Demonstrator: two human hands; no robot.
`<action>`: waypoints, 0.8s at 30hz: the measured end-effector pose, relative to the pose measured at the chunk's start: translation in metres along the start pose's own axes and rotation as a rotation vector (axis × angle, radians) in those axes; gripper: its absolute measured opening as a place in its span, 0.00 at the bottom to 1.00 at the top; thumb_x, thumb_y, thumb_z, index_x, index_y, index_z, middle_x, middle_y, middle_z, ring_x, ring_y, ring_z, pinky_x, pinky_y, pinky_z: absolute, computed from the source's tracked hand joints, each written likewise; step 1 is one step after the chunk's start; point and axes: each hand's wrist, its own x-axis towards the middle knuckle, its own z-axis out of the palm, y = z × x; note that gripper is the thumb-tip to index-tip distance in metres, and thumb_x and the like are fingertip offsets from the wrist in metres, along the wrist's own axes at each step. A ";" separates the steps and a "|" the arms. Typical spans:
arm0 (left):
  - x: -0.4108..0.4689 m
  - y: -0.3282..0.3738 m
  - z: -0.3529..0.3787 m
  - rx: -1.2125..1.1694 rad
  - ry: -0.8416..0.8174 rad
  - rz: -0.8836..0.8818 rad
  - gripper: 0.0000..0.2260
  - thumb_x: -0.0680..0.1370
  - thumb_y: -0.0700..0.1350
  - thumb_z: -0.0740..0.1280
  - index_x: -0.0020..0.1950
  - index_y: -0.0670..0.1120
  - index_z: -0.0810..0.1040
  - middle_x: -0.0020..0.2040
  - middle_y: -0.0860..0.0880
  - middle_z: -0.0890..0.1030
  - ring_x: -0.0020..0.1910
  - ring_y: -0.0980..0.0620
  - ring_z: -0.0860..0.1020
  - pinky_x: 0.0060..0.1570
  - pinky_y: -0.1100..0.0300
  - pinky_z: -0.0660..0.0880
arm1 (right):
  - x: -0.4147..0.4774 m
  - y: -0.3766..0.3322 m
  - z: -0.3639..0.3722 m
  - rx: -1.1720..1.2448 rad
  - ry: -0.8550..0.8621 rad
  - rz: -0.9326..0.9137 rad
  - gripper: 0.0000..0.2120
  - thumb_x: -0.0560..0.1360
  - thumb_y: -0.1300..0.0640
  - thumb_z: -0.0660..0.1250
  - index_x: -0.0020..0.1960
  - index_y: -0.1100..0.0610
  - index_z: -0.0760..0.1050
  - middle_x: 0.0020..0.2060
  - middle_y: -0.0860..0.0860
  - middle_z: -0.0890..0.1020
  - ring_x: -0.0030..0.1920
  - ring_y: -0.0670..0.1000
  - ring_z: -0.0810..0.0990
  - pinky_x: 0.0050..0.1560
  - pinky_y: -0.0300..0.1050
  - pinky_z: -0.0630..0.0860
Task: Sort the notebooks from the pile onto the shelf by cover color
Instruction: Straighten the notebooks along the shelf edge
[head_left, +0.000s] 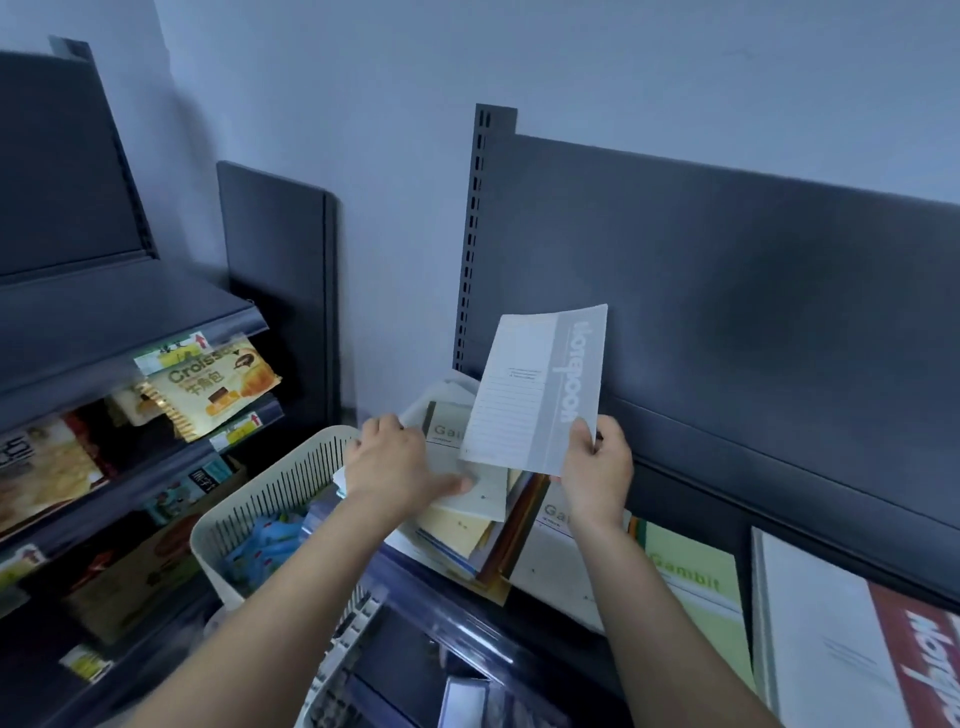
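My right hand (597, 470) pinches the lower corner of a grey-and-white notebook (535, 387) and holds it upright above the pile of notebooks (470, 525) on the dark shelf (779, 493). My left hand (395, 465) rests on the top of that pile, its thumb stretched over a pale cover. To the right on the shelf lie a white notebook (556, 566), a green notebook (698, 582) and a white notebook with a red band (852, 639), side by side.
A cream slotted basket (260, 499) with blue packets stands left of the pile. Further left, shelves (130, 332) carry snack packs, among them a croissant bag (218, 387). A dark back panel (727, 270) rises behind the notebook shelf.
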 end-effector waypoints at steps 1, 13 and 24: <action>0.003 -0.001 -0.001 -0.023 -0.004 -0.003 0.37 0.66 0.71 0.67 0.64 0.46 0.71 0.62 0.47 0.72 0.64 0.46 0.67 0.63 0.51 0.66 | -0.001 0.001 -0.004 -0.001 0.017 0.007 0.08 0.81 0.55 0.59 0.44 0.52 0.73 0.35 0.48 0.78 0.39 0.54 0.78 0.45 0.61 0.80; 0.003 -0.001 -0.014 -0.325 -0.050 -0.075 0.19 0.72 0.51 0.72 0.55 0.43 0.72 0.54 0.45 0.77 0.53 0.42 0.76 0.49 0.53 0.73 | -0.032 0.011 -0.062 -0.024 0.189 -0.011 0.09 0.81 0.54 0.58 0.42 0.50 0.71 0.37 0.55 0.78 0.39 0.60 0.78 0.43 0.59 0.80; -0.060 0.084 -0.006 -0.971 0.044 0.130 0.08 0.79 0.45 0.64 0.55 0.44 0.67 0.49 0.48 0.76 0.48 0.45 0.77 0.42 0.55 0.70 | -0.037 0.017 -0.137 -0.023 0.328 0.010 0.08 0.81 0.54 0.57 0.45 0.53 0.71 0.35 0.50 0.75 0.36 0.52 0.74 0.45 0.60 0.79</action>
